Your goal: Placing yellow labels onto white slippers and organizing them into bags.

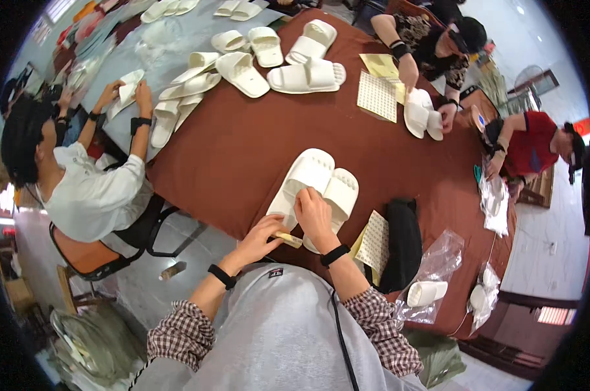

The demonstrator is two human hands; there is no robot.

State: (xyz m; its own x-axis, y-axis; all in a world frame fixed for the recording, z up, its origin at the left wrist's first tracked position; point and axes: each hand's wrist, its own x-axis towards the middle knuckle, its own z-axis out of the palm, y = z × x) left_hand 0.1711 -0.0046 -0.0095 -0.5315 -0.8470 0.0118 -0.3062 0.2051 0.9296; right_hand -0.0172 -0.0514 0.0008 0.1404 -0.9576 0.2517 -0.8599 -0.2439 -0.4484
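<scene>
Pair of white, open-toed, foam-like slippers (311, 171), side by side near the close edge of the brown, cloth-covered worktop (275, 124). Right hand (312, 214): fingers bunched over the slippers, grip indeterminable. Left hand (259, 240): pinching a small, flat, pale-yellow strip (290, 240). Rightward: a rounded black fabric case (403, 244).

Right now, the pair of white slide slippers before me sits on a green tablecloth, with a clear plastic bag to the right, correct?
Not quite: the head view shows a brown tablecloth, not green. The white slide slippers sit on it, with the clear plastic bag to the right.
</scene>
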